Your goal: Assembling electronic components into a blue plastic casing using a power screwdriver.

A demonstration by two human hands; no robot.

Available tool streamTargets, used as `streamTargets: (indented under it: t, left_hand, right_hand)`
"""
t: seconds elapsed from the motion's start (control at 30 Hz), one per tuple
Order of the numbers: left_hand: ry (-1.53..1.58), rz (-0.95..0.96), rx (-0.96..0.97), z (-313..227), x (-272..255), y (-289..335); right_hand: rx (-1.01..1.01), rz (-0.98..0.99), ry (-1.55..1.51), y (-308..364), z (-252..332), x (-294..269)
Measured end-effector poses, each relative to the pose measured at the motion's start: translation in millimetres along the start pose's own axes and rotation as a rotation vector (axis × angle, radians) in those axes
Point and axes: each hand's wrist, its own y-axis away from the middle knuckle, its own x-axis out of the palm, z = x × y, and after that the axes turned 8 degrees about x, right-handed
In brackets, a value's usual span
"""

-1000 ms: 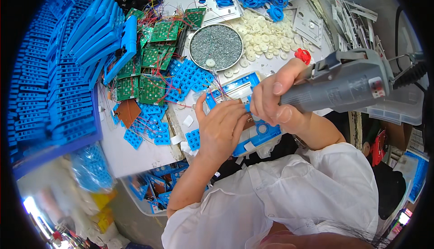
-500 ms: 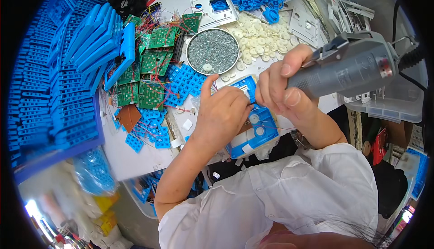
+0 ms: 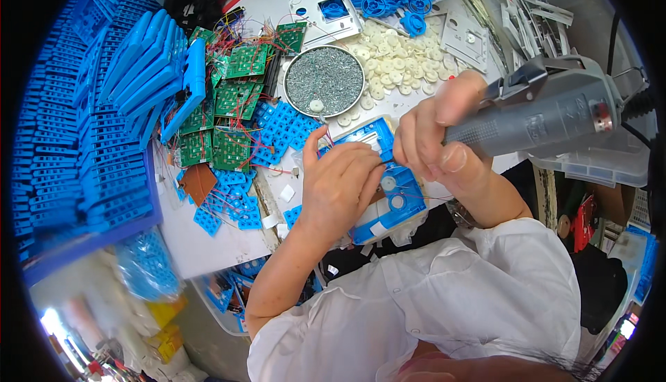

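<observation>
My right hand [image 3: 437, 132] is wrapped round a grey electric screwdriver [image 3: 541, 122], held nearly level with its bit pointing left. Under the bit lies a blue plastic housing [image 3: 411, 210] with a white disc and thin red wires, on the near edge of the table. My left hand [image 3: 336, 184] lies over the housing's left side. Its fingers are bent, their tips gathered by the bit, while the index finger sticks up. What those fingertips pinch, if anything, is hidden. Just beyond stands a round dish of small screws [image 3: 325, 77] with one white disc on top.
Green circuit boards [image 3: 239, 98] with wires and blue keypad pieces [image 3: 284, 129] lie left of the dish. Blue plastic shells [image 3: 104, 125] are stacked high at far left. White discs [image 3: 395, 59] are heaped beyond the housing. A clear bin [image 3: 596, 163] stands at right.
The screwdriver and my right hand have shifted slightly right and down. My left hand has moved a little left and down, its index finger lower. The housing stays in place.
</observation>
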Motion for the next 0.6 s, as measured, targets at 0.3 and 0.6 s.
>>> streamTargets:
  t: [0.3,0.6]
  left_hand:
    - [0.230,0.138,-0.084,47,-12,-37]
    - [-0.520,0.386,-0.142,120,21,-56]
  right_hand:
    - [0.092,-0.094,0.088,4,-3,-15]
    - [0.299,-0.002,0.344,13,-34,-13]
